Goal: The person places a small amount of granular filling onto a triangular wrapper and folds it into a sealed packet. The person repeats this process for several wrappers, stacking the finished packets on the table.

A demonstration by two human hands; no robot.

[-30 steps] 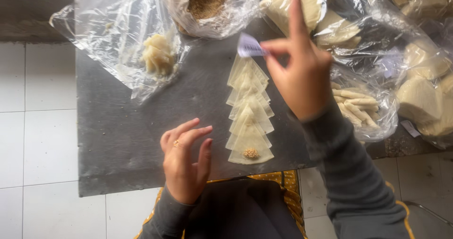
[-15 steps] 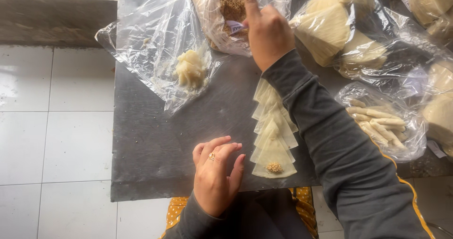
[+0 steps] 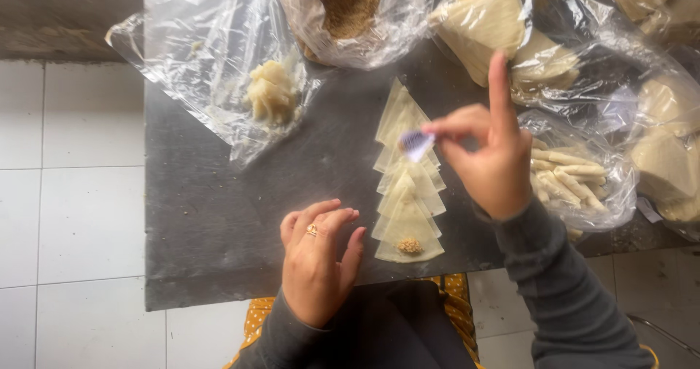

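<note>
A row of overlapping pale triangular dough wrappers (image 3: 405,161) lies on a dark slab (image 3: 219,216). The nearest wrapper carries a small heap of brown filling (image 3: 410,246). My right hand (image 3: 488,154) hovers above the row, thumb and fingers pinched on a small plastic spoon (image 3: 415,144), index finger sticking up. My left hand (image 3: 319,256) rests flat on the slab just left of the nearest wrapper, holding nothing. A clear bag of brown crumbly filling (image 3: 348,4) stands open at the far edge.
A clear bag with a lump of pale dough (image 3: 271,92) lies at the back left. Bags of stacked wrappers (image 3: 503,26) and rolled pieces (image 3: 569,172) crowd the right side. White floor tiles (image 3: 65,194) show on the left.
My right hand has come back from the bag of filling toward me and now holds the spoon above the wrappers. My left hand has stayed on the slab.
</note>
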